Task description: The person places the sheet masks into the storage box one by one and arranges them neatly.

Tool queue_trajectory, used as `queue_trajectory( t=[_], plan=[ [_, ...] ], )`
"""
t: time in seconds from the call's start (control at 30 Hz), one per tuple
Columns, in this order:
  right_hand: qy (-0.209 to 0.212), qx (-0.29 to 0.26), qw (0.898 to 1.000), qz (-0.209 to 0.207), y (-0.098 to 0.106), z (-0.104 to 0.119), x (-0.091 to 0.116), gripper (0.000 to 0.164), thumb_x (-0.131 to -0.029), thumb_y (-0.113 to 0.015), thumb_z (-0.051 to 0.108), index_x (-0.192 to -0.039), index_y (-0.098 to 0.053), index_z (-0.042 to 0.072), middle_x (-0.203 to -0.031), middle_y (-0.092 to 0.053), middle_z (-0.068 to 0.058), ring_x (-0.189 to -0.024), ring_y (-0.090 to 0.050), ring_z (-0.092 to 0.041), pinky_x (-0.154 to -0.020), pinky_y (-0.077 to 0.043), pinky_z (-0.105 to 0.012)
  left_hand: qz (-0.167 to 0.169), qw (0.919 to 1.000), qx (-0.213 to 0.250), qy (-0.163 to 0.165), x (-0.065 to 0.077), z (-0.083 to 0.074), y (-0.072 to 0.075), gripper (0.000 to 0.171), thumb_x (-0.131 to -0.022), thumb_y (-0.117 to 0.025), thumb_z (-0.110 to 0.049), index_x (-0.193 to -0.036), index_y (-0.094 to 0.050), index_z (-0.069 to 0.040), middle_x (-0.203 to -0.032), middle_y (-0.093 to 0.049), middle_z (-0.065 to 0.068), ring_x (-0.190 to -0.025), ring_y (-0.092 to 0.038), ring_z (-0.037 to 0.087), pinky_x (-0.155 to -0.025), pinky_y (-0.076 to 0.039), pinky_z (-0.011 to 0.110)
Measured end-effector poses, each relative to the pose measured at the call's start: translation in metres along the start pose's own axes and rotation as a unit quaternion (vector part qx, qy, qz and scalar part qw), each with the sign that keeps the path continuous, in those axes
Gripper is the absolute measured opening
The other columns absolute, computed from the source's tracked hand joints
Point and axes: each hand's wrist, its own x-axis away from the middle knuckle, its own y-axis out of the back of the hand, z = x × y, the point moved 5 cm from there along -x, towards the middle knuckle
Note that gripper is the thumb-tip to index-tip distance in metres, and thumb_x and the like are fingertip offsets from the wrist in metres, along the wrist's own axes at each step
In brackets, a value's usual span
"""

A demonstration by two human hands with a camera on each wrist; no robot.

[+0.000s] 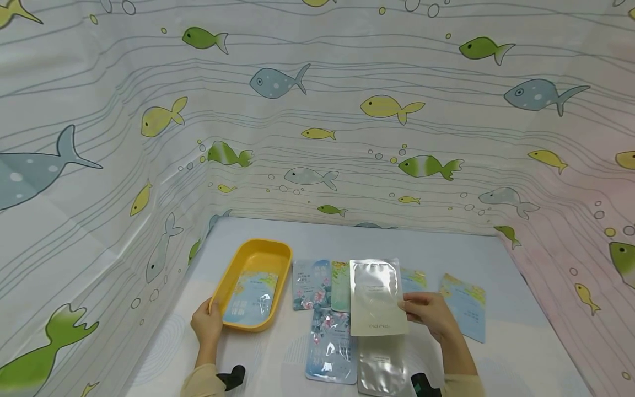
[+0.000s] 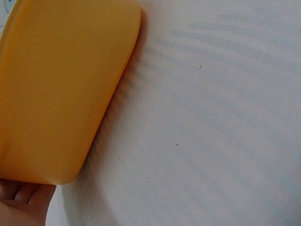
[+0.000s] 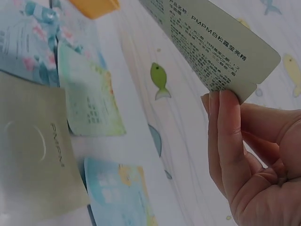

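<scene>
My left hand (image 1: 207, 325) grips the near left corner of a yellow plastic tray (image 1: 285, 275). In the left wrist view, its fingers (image 2: 40, 195) lie against the tilted tray's underside (image 2: 61, 94). A light-blue face mask sachet (image 1: 252, 298) lies in the tray. My right hand (image 1: 431, 314) pinches the right edge of a silver-beige PMPM face mask sachet (image 1: 377, 300), raised above the other packets. Its printed back (image 3: 221, 52) shows in the right wrist view. Another silver-beige sachet (image 1: 382, 369) lies on the table, partly hidden below the held one.
Blue floral sachets (image 1: 311, 281) lie right of the tray, one (image 1: 331, 350) nearer me. A green sachet (image 1: 340, 286) and a blue-yellow one (image 1: 413, 280) are partly covered. Another light-blue sachet (image 1: 466, 309) lies at the right. Fish-patterned cloth (image 1: 317, 154) hangs around the white table (image 1: 397, 240).
</scene>
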Motion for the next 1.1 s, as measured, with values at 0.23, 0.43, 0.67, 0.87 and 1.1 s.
queue_trajectory(
  t=[0.23,0.43,0.67,0.87,1.1],
  plan=[
    [0.013,-0.021,1.0,0.018,-0.018,0.007,-0.014,0.045,-0.087,-0.064,0.006,-0.12,-0.049,-0.021,-0.097,-0.067,-0.015,-0.076,-0.067,-0.015,-0.072,-0.056,-0.029,-0.013,0.9999,0.004,-0.006,-0.001,0.002,-0.001,0.027,-0.091,-0.049,0.0,-0.109,-0.058,0.018,-0.104,-0.06,0.036,-0.1,-0.057,0.051,-0.084,-0.047,0.057],
    [0.014,-0.03,0.999,0.028,-0.038,0.01,-0.023,0.043,-0.085,-0.065,0.004,-0.117,-0.051,-0.022,-0.091,-0.067,-0.013,-0.07,-0.066,-0.013,-0.067,-0.056,-0.026,-0.015,0.9999,0.004,-0.004,-0.002,0.003,-0.001,0.027,-0.091,-0.049,-0.001,-0.108,-0.059,0.018,-0.104,-0.06,0.036,-0.1,-0.057,0.051,-0.084,-0.047,0.057],
    [0.024,-0.047,0.998,0.038,-0.065,0.016,-0.033,0.041,-0.083,-0.066,0.002,-0.114,-0.053,-0.022,-0.091,-0.068,-0.017,-0.07,-0.068,-0.016,-0.066,-0.056,-0.026,-0.015,0.9999,0.004,-0.004,0.0,0.001,-0.001,0.027,-0.091,-0.05,-0.001,-0.108,-0.059,0.018,-0.104,-0.06,0.036,-0.1,-0.057,0.051,-0.085,-0.046,0.057],
    [0.028,-0.051,0.997,0.045,-0.085,0.018,-0.042,0.037,-0.083,-0.066,0.0,-0.113,-0.056,-0.02,-0.091,-0.069,-0.02,-0.07,-0.069,-0.018,-0.067,-0.057,-0.029,-0.019,0.9997,0.007,-0.011,0.0,0.001,-0.001,0.026,-0.09,-0.05,0.0,-0.107,-0.059,0.019,-0.103,-0.06,0.037,-0.099,-0.057,0.051,-0.084,-0.047,0.058],
    [0.029,-0.066,0.996,0.057,-0.106,0.02,-0.051,0.034,-0.082,-0.066,-0.001,-0.109,-0.058,-0.02,-0.088,-0.069,-0.02,-0.067,-0.068,-0.017,-0.066,-0.057,-0.031,-0.016,0.9998,0.001,-0.006,-0.001,0.001,0.0,0.027,-0.091,-0.049,0.0,-0.108,-0.059,0.019,-0.104,-0.059,0.037,-0.1,-0.056,0.052,-0.084,-0.046,0.058]
  ],
)
